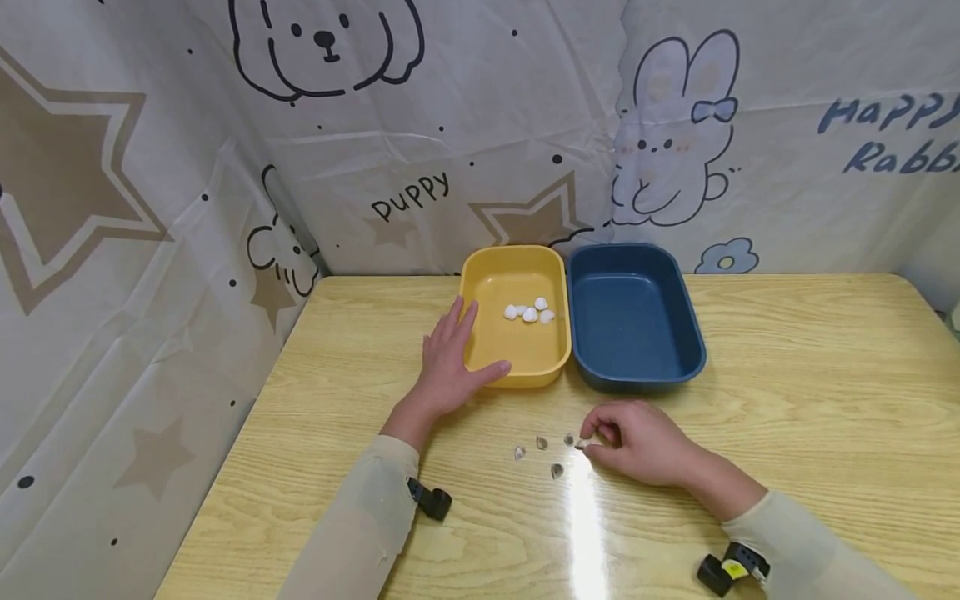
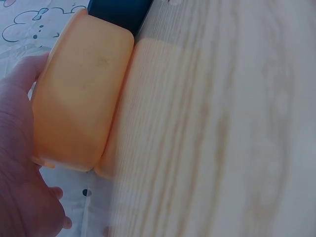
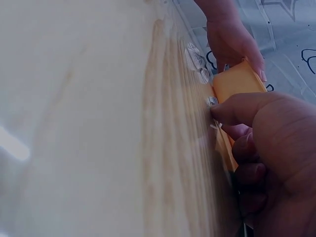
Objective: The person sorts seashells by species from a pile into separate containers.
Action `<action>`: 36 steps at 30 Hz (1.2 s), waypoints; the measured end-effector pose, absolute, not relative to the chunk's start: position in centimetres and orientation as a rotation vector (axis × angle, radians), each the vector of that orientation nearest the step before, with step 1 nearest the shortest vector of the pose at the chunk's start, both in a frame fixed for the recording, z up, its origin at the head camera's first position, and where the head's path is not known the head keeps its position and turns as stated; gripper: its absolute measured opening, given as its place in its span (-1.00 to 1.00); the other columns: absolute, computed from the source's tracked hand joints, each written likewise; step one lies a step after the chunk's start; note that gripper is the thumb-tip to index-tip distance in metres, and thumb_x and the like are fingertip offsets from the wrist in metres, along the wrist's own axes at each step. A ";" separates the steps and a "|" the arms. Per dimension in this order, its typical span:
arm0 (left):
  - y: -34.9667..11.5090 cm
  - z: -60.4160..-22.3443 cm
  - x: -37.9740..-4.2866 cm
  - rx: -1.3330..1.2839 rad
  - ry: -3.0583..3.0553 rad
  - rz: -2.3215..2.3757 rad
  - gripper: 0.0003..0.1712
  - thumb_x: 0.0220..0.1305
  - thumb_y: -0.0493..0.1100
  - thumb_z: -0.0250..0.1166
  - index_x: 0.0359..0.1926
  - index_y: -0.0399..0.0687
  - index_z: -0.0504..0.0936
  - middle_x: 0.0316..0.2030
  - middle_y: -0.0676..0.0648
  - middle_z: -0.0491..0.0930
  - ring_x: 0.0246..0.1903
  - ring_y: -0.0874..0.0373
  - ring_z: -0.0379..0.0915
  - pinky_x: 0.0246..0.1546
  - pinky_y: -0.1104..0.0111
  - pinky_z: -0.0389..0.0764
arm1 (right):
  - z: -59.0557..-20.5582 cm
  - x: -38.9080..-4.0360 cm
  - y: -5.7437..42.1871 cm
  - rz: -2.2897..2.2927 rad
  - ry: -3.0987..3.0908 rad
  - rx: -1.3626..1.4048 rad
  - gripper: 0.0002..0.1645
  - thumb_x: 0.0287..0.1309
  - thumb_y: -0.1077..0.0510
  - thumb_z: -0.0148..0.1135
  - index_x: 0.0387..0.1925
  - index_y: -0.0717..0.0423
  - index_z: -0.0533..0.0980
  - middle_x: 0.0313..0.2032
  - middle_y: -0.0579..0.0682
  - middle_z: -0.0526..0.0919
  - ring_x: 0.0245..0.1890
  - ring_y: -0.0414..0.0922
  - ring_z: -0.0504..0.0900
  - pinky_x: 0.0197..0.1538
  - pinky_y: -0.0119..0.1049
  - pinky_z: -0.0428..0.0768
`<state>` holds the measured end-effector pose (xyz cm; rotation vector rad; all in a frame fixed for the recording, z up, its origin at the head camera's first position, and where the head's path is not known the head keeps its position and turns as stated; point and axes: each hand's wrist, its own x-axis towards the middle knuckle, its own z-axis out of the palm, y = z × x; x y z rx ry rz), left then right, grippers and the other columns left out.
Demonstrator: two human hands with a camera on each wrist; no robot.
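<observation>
My left hand rests spread on the left and near rim of the yellow bin, its thumb over the near edge. Inside that bin lie several small white shells. Over the table in front of the blue bin, my right hand pinches a small pale shell between thumb and forefinger. Just left of those fingertips is a grey-brown shell. More loose shells lie further left, among them a dark one and a lighter one.
The blue bin stands against the yellow bin's right side, with nothing inside. Both sit at the back of the wood-grain table. Behind and to the left hangs a pale printed cloth. A bright reflection streaks the table's front middle.
</observation>
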<state>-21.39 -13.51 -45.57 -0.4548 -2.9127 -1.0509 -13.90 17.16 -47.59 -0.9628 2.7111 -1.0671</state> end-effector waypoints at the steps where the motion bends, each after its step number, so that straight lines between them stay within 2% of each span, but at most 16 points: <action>1: -13.5 -45.5 -21.4 -0.451 -2.914 -1.056 0.23 0.13 0.46 0.29 0.62 0.21 -0.16 0.58 0.10 -0.37 0.52 -0.12 -0.37 0.34 -0.24 -0.34 | -47.6 -13.9 17.2 -1.075 2.703 -0.966 -0.84 0.09 0.12 0.48 -0.35 -0.13 0.61 -0.59 -0.29 0.36 -0.60 -0.37 0.31 -0.40 -0.35 0.36; 8: -13.5 -45.5 -21.4 -0.447 -2.916 -1.056 0.22 0.13 0.45 0.29 0.61 0.22 -0.14 0.58 0.11 -0.36 0.52 -0.05 -0.40 0.34 -0.24 -0.33 | -47.6 -13.9 17.4 -1.146 2.664 -0.956 -0.83 0.09 0.10 0.50 -0.39 -0.15 0.59 -0.60 -0.29 0.35 -0.61 -0.36 0.31 -0.42 -0.37 0.36; 22: -13.4 -45.5 -21.4 -0.445 -2.913 -1.049 0.23 0.12 0.44 0.31 0.62 0.18 -0.12 0.58 0.09 -0.35 0.51 -0.13 -0.35 0.34 -0.26 -0.34 | -46.6 -13.4 18.0 -1.321 2.533 -0.795 -0.80 0.08 0.20 0.49 -0.36 -0.13 0.60 -0.60 -0.23 0.36 -0.59 -0.31 0.34 -0.45 -0.37 0.40; 30: -13.3 -45.4 -21.4 -0.438 -2.922 -1.049 0.22 0.13 0.45 0.29 0.61 0.20 -0.13 0.58 0.09 -0.36 0.51 -0.13 -0.36 0.34 -0.24 -0.34 | -44.8 -12.7 18.1 -1.418 2.515 -0.810 -0.82 0.08 0.20 0.51 -0.36 -0.05 0.61 -0.56 -0.19 0.35 -0.55 -0.28 0.35 -0.44 -0.37 0.39; 36: -13.4 -45.5 -21.4 -0.448 -2.910 -1.053 0.21 0.14 0.45 0.28 0.61 0.18 -0.12 0.58 0.07 -0.34 0.51 -0.15 -0.35 0.33 -0.26 -0.34 | -43.1 -12.5 18.3 -1.456 2.554 -0.839 -0.79 0.07 0.22 0.52 -0.35 -0.08 0.61 -0.54 -0.17 0.36 -0.52 -0.24 0.36 -0.44 -0.35 0.39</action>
